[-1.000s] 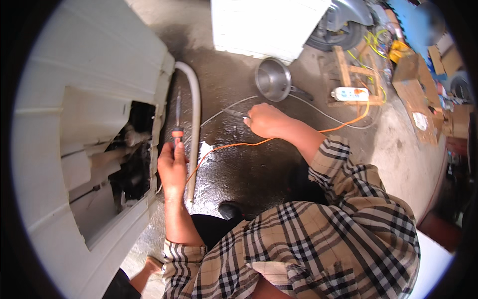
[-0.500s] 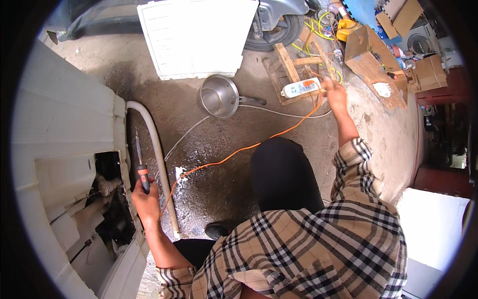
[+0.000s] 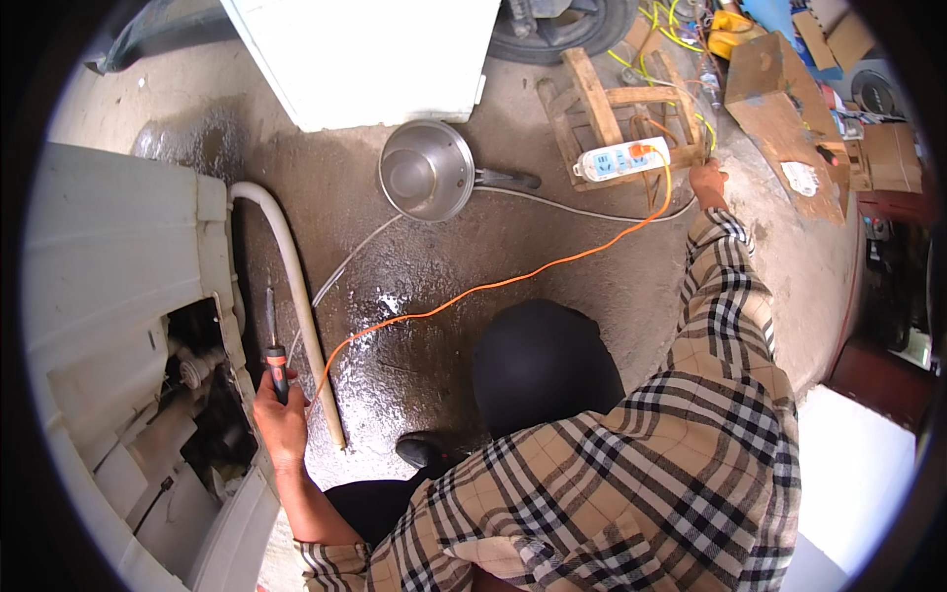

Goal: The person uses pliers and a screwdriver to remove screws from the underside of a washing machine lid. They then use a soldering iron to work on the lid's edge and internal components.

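Note:
My left hand [image 3: 281, 422] is wrapped round the orange-and-black handle of a soldering iron [image 3: 277, 370], its metal tip pointing away from me. It is held beside the opening in a white appliance casing [image 3: 128, 266]. An orange cord [image 3: 473, 289] runs from near that hand across the wet floor to a white power strip [image 3: 617, 161], where an orange plug sits. The strip rests on a wooden frame [image 3: 592, 99]. Just right of the frame, my right hand [image 3: 707, 185] is low with its fingers curled; what they hold, if anything, is hidden.
A steel saucepan [image 3: 427, 173] stands on the floor ahead, with a pale cable passing by it. A ribbed hose [image 3: 296, 266] lies next to the casing. Beyond are a white panel [image 3: 365, 59], a wheel [image 3: 562, 30] and a cardboard box [image 3: 779, 109].
My right hand has left the power strip and moved right, down beside the wooden frame. The left hand still holds the soldering iron. The whole view has shifted slightly.

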Motion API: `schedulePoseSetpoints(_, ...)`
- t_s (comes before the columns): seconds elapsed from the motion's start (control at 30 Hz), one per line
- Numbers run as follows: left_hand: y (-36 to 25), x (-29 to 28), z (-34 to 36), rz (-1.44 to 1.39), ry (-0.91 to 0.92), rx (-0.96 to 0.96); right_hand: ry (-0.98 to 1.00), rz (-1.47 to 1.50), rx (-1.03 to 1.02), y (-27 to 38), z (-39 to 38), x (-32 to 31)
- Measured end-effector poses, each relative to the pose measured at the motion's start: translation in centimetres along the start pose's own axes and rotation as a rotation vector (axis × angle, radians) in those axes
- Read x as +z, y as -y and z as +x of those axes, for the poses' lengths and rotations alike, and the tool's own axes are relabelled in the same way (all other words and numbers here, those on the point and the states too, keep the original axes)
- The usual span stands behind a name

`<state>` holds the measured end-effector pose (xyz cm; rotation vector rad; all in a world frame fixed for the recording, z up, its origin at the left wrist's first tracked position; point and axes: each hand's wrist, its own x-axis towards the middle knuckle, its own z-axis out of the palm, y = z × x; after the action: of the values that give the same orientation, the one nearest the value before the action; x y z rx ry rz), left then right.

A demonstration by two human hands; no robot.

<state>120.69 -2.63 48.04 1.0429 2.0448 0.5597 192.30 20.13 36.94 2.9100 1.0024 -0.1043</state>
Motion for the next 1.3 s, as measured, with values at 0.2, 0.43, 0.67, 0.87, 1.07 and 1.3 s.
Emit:
schedulePoseSetpoints(0.2,-2.1,0.0,-1.7,0.034,-0.013,-0.024,0.055,0.051,-0.290,-0.7,1.8,1.9)
schedulePoseSetpoints(0.43,-3.0,-0.4,-1.4,0.021,-0.048,0.031,-0.204,-0.045,-0.134,-5.9,-0.6,-1.1)
schedulePoseSetpoints(0.67,-2.9,-0.3,-2.2,-0.023,-0.069,-0.018,0.311,0.010,-0.280,-5.5,-14.1,-6.1)
schedulePoseSetpoints(0.87,-2.0,2.1,-4.7,-0.050,-0.081,-0.108,0.477,0.217,-1.055,6.0,-29.4,-12.5)
schedulePoseSetpoints(1.07,-4.6,4.4,-12.0,-0.292,-0.069,-0.201,1.004,0.424,-0.916,11.6,-41.6,-15.5)
schedulePoseSetpoints(1.3,-15.0,0.8,-18.8,-1.038,0.144,-0.499,1.175,1.193,0.075,14.7,-55.0,-20.8)
